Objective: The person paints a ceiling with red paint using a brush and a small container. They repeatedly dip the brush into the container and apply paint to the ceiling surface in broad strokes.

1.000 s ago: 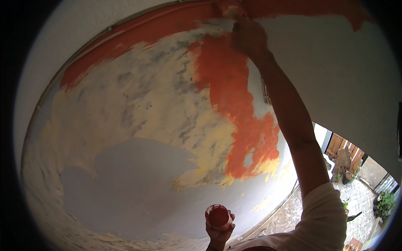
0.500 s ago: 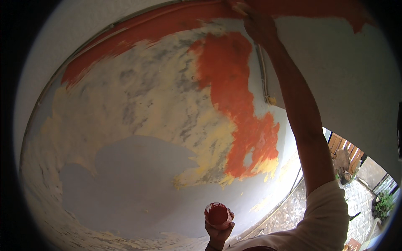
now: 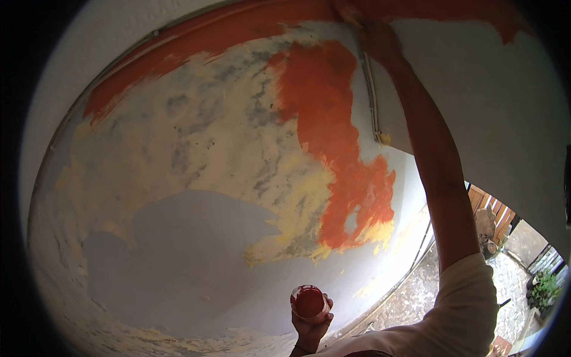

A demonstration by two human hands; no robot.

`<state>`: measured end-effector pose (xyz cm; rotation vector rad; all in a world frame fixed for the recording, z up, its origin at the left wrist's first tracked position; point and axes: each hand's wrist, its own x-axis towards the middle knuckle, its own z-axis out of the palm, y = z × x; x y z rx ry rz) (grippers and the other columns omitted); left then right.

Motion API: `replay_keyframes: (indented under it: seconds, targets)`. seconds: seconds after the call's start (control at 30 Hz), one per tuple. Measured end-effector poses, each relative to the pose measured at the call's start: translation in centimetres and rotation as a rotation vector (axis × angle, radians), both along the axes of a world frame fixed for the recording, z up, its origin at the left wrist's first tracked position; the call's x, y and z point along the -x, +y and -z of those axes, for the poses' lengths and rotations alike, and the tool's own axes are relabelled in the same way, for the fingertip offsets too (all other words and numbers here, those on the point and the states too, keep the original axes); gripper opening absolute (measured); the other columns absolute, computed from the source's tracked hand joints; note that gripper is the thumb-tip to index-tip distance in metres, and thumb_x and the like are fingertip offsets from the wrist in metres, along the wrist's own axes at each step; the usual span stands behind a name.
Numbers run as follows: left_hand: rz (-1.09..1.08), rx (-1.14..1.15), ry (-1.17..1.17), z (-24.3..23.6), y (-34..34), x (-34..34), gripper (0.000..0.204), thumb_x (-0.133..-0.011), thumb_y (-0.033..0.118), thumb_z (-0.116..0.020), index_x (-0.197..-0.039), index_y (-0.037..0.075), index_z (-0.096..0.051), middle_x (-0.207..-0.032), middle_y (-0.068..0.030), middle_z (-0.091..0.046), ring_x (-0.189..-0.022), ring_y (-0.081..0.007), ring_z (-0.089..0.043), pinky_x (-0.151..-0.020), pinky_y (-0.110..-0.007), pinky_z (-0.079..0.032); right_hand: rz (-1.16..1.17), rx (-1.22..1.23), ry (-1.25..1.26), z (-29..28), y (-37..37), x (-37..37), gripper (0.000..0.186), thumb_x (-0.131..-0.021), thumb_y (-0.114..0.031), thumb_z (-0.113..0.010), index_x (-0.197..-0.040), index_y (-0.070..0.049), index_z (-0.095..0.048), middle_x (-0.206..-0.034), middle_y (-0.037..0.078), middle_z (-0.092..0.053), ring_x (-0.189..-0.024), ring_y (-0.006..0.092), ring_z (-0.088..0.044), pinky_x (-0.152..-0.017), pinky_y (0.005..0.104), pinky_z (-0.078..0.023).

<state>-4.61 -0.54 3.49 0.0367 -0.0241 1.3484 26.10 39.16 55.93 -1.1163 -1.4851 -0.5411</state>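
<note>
At 6 o'clock, the left hand (image 3: 309, 331) wraps around a cup of red paint (image 3: 310, 302); at 1 o'clock, the right hand (image 3: 379, 40) curls around a brush (image 3: 350, 14) (dim, blurred) by the wall's orange-red top band (image 3: 262, 19).

A short, loose sleeve (image 3: 467, 288) in pale cream covers the right shoulder (image 3: 425, 333) and stops above the elbow, its hem plain and softly creased. The right hand (image 3: 380, 43) is ungloved, its forearm (image 3: 434, 143) uncovered. The left hand (image 3: 311, 326) is ungloved too, with a thin dark band (image 3: 301, 349) at the wrist. Dark reddish cloth (image 3: 369, 353) shows at the lower edge.
</note>
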Motion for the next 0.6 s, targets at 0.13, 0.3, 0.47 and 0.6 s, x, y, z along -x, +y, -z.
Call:
replay_keyframes:
  seconds: [0.13,0.3,0.47,0.6]
  targets:
    - [0.010,-0.002,0.007,0.5,0.4,0.3,0.074,-0.090,0.061,-0.069,-0.146,0.015,-0.053,-0.136,-0.0174,-0.058,-0.128,-0.0365,-0.052,-0.083,-0.051,-0.060,-0.065,-0.286,-0.012,1.3,-1.5,-0.5,0.042,-0.107,-0.030,-0.047,-0.145,-0.021,-0.063,-0.136,0.015,-0.068,-0.126,0.0309,-0.065,-0.106,0.0441,-0.050]
    - [0.019,0.010,0.005,-0.8,0.7,0.0,0.066,-0.091,0.060,-0.067,-0.140,0.016,-0.057,-0.134,-0.0160,-0.058,-0.127,-0.0344,-0.053,-0.082,-0.049,-0.059,-0.223,-0.398,-0.015,-1.2,-0.3,-1.0,0.034,-0.101,-0.020,-0.058,-0.134,-0.019,-0.069,-0.104,0.015,-0.069,-0.100,0.0306,-0.067,-0.084,0.0438,-0.052]
    - [-0.001,0.067,0.062,-0.5,-0.1,-0.2,0.055,-0.090,0.058,-0.068,-0.130,0.019,-0.066,-0.130,-0.0130,-0.059,-0.125,-0.0300,-0.053,-0.079,-0.045,-0.056,-0.091,0.079,0.009,2.6,-5.2,-0.1,0.044,-0.103,-0.027,-0.052,-0.144,-0.017,-0.063,-0.122,0.017,-0.073,-0.110,0.0359,-0.070,-0.097,0.0479,-0.054]
    - [-0.018,0.060,0.079,-0.4,-0.1,0.0,0.055,-0.091,0.056,-0.068,-0.132,0.019,-0.065,-0.132,-0.0134,-0.059,-0.126,-0.0308,-0.052,-0.081,-0.045,-0.056,-0.057,0.050,0.003,4.7,-8.1,-1.3,0.045,-0.106,-0.032,-0.053,-0.144,-0.012,-0.064,-0.125,0.018,-0.073,-0.111,0.0320,-0.071,-0.096,0.0440,-0.053]
